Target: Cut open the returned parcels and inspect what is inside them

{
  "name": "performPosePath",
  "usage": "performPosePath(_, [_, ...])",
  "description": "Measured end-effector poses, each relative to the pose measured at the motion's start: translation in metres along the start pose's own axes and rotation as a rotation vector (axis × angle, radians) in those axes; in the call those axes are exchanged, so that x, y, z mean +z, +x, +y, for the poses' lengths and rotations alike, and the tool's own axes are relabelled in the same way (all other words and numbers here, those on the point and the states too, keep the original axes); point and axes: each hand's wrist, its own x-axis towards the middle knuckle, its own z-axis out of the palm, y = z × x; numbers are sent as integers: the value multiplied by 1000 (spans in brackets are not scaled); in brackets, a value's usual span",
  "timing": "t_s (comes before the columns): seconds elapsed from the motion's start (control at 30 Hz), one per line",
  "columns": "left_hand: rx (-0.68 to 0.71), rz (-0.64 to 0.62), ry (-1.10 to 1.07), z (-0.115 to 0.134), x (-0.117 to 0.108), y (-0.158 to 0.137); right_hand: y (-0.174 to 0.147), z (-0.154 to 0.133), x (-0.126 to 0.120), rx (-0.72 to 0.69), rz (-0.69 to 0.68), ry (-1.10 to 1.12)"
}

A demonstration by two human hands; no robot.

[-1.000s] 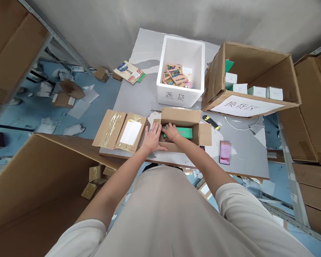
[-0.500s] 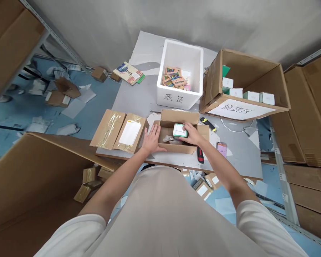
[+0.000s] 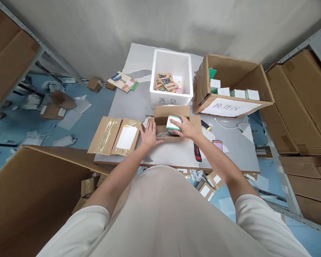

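An opened cardboard box (image 3: pixel 172 111) lies on the table in front of me. My right hand (image 3: pixel 186 127) grips a small white-and-green carton (image 3: pixel 173 123) inside it. Flat against the left flap of that box, with fingers spread, rests my left hand (image 3: pixel 149 136); it holds nothing. Crumpled clear plastic (image 3: pixel 163 135) shows at the bottom of the box. To the left lies a taped brown box with a white label (image 3: pixel 127 137). A red and black box cutter (image 3: pixel 197 152) is just below my right wrist.
Behind stands a white foam box (image 3: pixel 171 99) holding several colourful packets. A large carton (image 3: pixel 231 108) with several white-and-green cartons is at the back right. A phone (image 3: pixel 217 145) and a yellow-black cutter (image 3: pixel 205 124) lie right. A big open carton (image 3: pixel 42 178) fills the lower left.
My right hand has tilted the white-and-green carton inside the box and shifted its grip over it. The front flap no longer lies spread out toward me. The camera view has shifted slightly.
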Motion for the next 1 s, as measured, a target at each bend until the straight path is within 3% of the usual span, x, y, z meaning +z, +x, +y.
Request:
performPosePath(0.17, [-29,-28,12,-7,-13,33,-47,-19,-80,-22,249,10])
performPosePath(0.27, [-37,-41,7,-11,-19,40,-87,-31,-101,-5,316,47])
performPosePath(0.37, [0,-46,-19,-13,-21,39,-116,-32,-67,-17,289,116])
performPosePath(0.5, [99,-16,-72,-13,-25,22,-127,-30,25,24,121,191])
performPosePath(0.6, [320,34,-128,-1,-26,-8,-125,-35,78,29,-9,219])
performPosePath(0.67, [585,-9,-158,16,-21,-32,-123,-39,95,26,-30,254])
performPosePath(0.73, [704,-87,-163,38,-11,-50,-120,-41,103,31,13,332])
performPosePath(0.87, [649,-138,-124,70,11,-57,-123,-39,116,140,185,559])
performPosePath(1.0, [613,-167,-212,65,20,-52,-141,-33,143,383,130,759])
